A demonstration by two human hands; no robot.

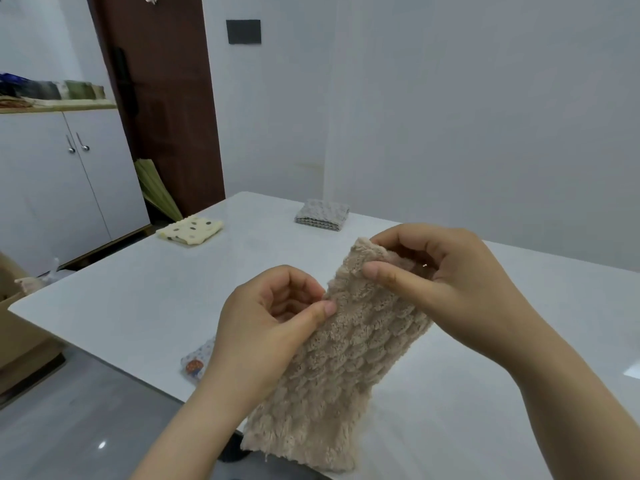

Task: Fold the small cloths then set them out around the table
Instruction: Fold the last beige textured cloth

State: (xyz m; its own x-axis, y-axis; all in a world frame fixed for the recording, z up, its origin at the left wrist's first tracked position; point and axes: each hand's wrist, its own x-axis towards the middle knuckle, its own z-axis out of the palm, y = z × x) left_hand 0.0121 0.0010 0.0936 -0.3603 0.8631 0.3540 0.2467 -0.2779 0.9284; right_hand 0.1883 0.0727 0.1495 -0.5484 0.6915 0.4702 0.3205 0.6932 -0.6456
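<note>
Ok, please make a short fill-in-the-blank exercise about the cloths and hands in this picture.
1. Both hands hold up the ____ fluffy cloth.
2. The yellow cloth has dark ____ on it.
3. The grey cloth lies folded on the ____.
4. The right hand pinches the cloth's ____ end; the left hand pinches its side.

Missing words: beige; spots; table; top

Even soft light, faint glare, wide-angle distortion

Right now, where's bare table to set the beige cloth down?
Free: the wide stretch of table between the yellow spotted cloth and left hand, and the right side past the right hand. Occupied: far end by the grey folded cloth, near edge by the patterned cloth.
</note>
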